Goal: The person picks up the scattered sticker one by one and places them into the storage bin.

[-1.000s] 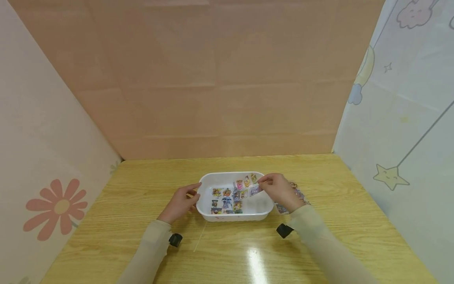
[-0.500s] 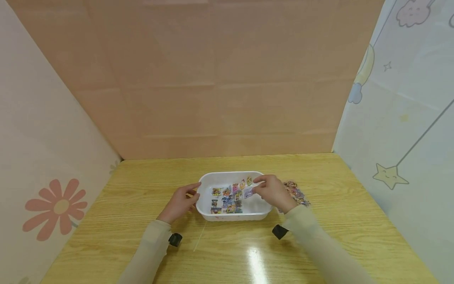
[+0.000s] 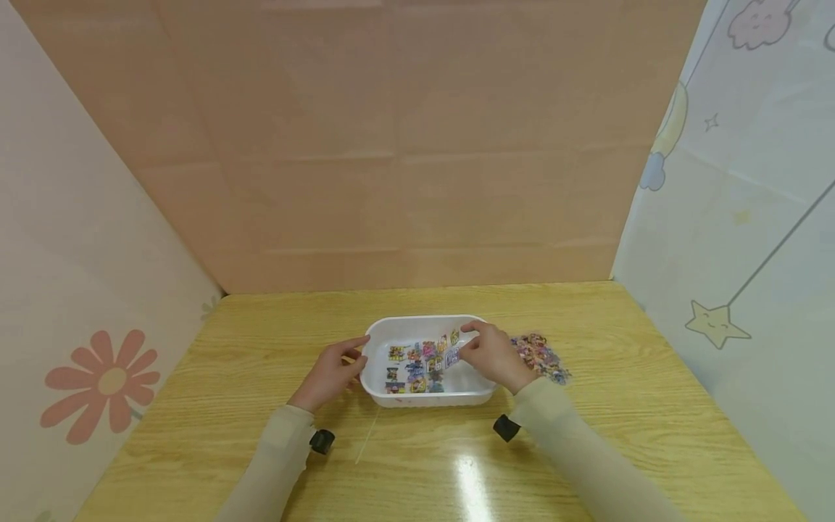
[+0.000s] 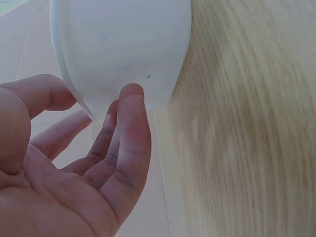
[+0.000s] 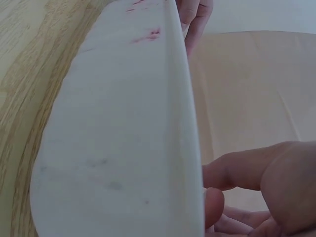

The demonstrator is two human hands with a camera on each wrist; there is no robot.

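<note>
A white oblong plastic tub (image 3: 381, 397) stands on the wooden table. My left hand (image 3: 330, 373) holds its left end; in the left wrist view the fingers (image 4: 132, 118) lie along the outer wall, with the rim between them and the thumb. Over the tub's right half, my right hand (image 3: 494, 357) pinches a clear sheet printed with small colourful pictures (image 3: 451, 355), which slants down into the tub. More colourful printed pictures (image 3: 396, 353) show on the tub's floor. In the right wrist view the tub's side wall hides most of the right fingers and the sheet.
Just right of the tub, partly behind the right wrist, lies a pile of small multicoloured pieces (image 3: 541, 355). A thin pale strip (image 3: 367, 438) lies on the table (image 3: 261, 348) in front of the tub. A pinkish-brown wall (image 3: 404, 181) stands behind.
My right hand has moved left and slightly inward over the tub, carrying the clear sheet with it. More of the multicoloured pile is now uncovered. The left hand has stayed at the tub's end.
</note>
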